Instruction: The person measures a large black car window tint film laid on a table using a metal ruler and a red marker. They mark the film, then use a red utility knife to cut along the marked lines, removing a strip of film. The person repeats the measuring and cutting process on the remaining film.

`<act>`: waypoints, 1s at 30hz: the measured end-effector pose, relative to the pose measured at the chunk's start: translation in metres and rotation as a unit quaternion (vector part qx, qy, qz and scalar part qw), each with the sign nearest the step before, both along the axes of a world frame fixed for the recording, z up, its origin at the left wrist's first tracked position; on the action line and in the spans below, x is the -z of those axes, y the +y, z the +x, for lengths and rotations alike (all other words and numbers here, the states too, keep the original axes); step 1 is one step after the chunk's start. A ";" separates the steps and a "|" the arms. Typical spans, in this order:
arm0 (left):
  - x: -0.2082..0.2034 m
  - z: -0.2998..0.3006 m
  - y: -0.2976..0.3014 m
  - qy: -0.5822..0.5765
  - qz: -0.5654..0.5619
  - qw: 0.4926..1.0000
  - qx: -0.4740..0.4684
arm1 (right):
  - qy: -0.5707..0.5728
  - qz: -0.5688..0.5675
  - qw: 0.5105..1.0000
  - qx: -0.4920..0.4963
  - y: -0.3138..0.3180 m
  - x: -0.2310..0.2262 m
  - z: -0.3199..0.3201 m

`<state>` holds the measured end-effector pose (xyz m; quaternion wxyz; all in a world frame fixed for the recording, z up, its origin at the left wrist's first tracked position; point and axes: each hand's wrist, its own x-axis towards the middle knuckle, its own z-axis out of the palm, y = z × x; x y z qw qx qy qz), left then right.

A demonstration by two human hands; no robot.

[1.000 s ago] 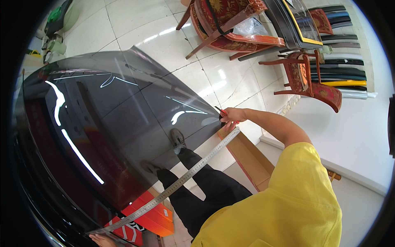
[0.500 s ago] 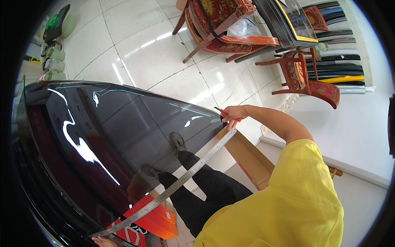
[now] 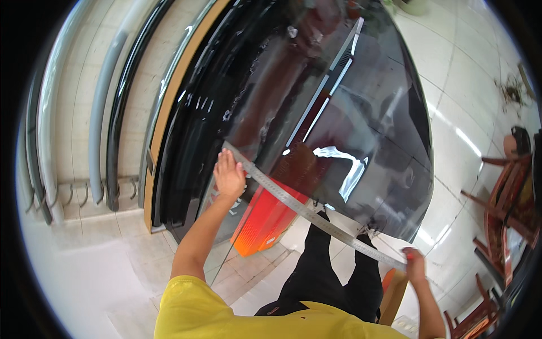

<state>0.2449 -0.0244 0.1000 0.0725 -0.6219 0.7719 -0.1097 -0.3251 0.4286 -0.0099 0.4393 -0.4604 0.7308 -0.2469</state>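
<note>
A large sheet of dark, glossy tinted film (image 3: pixel 389 141) spreads before me, with bright reflections on it. Across its near side lies a long steel ruler (image 3: pixel 316 217), slanting from upper left to lower right. My left hand (image 3: pixel 229 175) rests flat on the ruler's left end, fingers stretched out. At the ruler's right end, beyond the film's near corner, my right hand (image 3: pixel 415 265) is closed. A bit of red shows in it, from the slim red utility knife; most of that tool is hidden by the fingers.
An orange-red box (image 3: pixel 265 226) stands below the ruler. Long film rolls (image 3: pixel 104 113) rest in wall hooks at the left, beside a tan-edged frame (image 3: pixel 169 107). Carved red wooden chairs (image 3: pixel 502 220) stand on the tiled floor at the right.
The view has swung left, bringing the wall rolls and my left hand fully into sight. The ruler still spans between my hands; my right hand now appears lower, its knife mostly hidden.
</note>
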 end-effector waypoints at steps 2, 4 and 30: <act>-0.003 -0.004 0.001 0.040 -0.017 0.999 0.009 | 0.008 -0.031 0.996 -0.087 -0.060 -0.047 0.063; -0.001 -0.008 0.004 0.053 -0.012 0.998 0.014 | 0.004 -0.075 0.985 -0.154 -0.113 -0.065 0.113; -0.210 0.268 -0.176 0.234 -0.184 0.936 0.187 | 0.260 -0.261 0.706 -0.605 -0.657 -0.350 0.241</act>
